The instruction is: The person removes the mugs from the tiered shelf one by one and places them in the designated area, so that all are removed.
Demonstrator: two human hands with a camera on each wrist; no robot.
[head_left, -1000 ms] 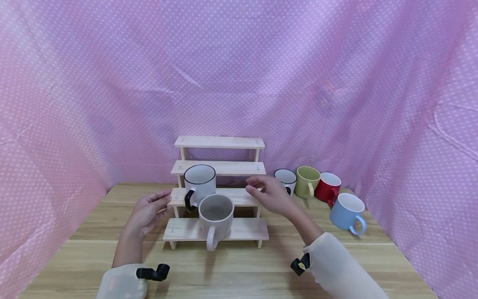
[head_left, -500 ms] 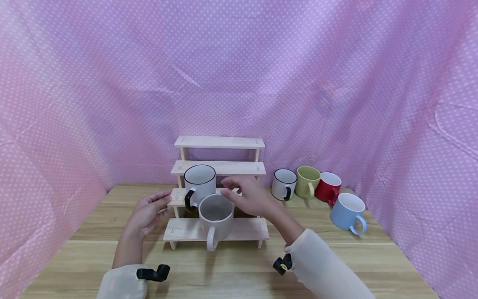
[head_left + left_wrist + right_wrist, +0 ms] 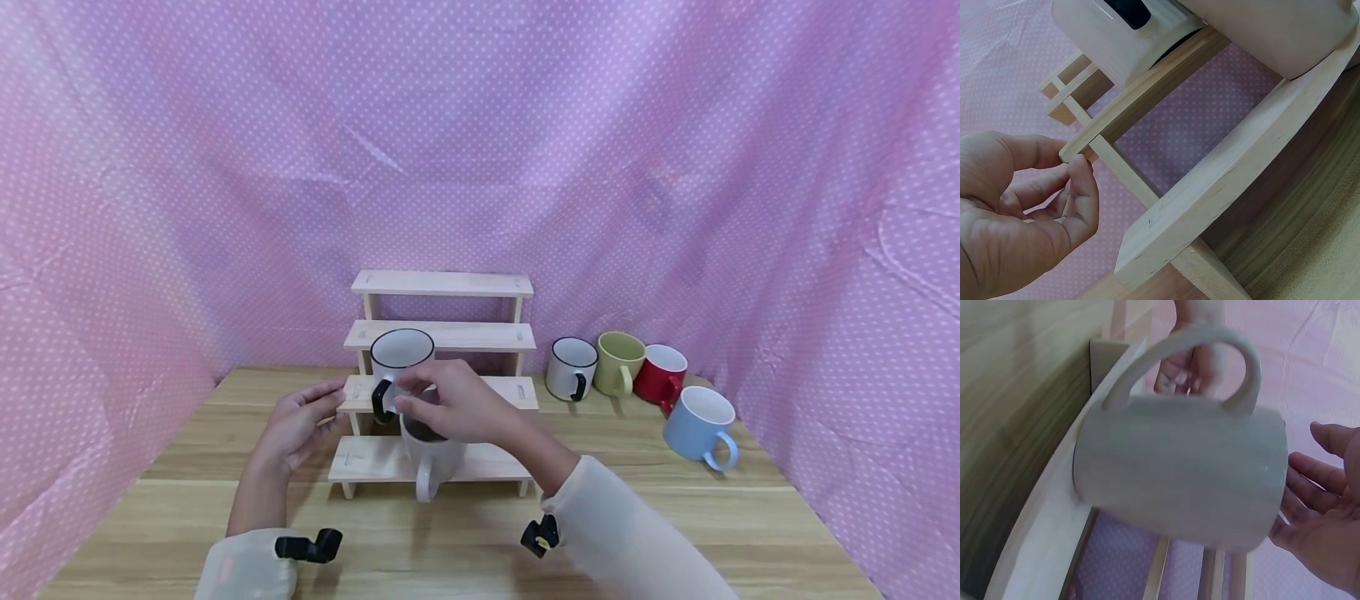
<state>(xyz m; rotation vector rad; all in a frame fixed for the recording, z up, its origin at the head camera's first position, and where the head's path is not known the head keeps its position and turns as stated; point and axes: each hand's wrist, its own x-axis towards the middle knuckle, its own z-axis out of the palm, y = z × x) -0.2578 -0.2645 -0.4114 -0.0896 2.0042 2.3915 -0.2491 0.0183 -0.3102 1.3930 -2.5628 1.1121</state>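
A pale wooden tiered stand [image 3: 442,283] stands on the table. With thumb and fingers, my left hand [image 3: 1035,219] pinches the end of its second-lowest board, plainest in the left wrist view. A light grey mug [image 3: 1179,469] sits on the lowest board, its handle toward me. A white mug with a black rim and black handle [image 3: 397,348] sits one board higher, to the left. Over the grey mug's mouth reaches my right hand [image 3: 461,402], fingers loosely bent and gripping nothing. Its fingertips are close to the black handle; whether they touch it I cannot tell.
On the table right of the stand are another black-rimmed white mug [image 3: 571,371], a green mug [image 3: 617,367], a red mug [image 3: 656,379] and a light blue mug [image 3: 693,427]. Behind everything hangs a pink dotted cloth [image 3: 450,150].
My right hand has moved left, from beside the stand's right end to over the grey mug and near the black handle. My left hand and the mugs have stayed put.
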